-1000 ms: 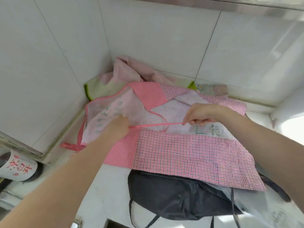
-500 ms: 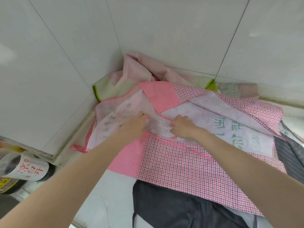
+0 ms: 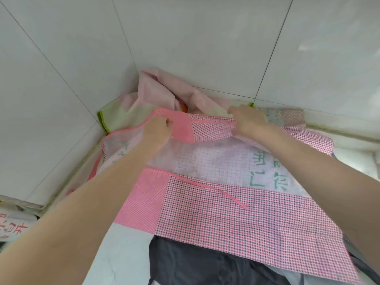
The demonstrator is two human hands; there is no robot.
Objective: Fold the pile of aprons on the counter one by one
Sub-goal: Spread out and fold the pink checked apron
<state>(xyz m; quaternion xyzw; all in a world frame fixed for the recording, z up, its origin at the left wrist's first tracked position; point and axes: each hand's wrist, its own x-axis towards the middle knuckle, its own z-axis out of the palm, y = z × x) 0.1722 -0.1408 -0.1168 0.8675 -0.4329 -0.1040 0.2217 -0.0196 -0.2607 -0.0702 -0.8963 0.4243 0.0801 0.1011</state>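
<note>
The pink checked apron [image 3: 236, 214] lies spread across the frame's centre on the counter [image 3: 123, 254], over a dark apron [image 3: 195, 266] at the bottom. The left hand [image 3: 158, 130] and right hand [image 3: 248, 122] each pinch its far edge, upper centre. This looks like the 1st fold; next, that edge must come toward the near hem, corners matched.

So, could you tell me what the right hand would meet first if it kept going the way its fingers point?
Probably the crumpled pale pink apron in the corner: the right hand points left and away. Depth is unclear, so it might reach the left hand first.
</note>
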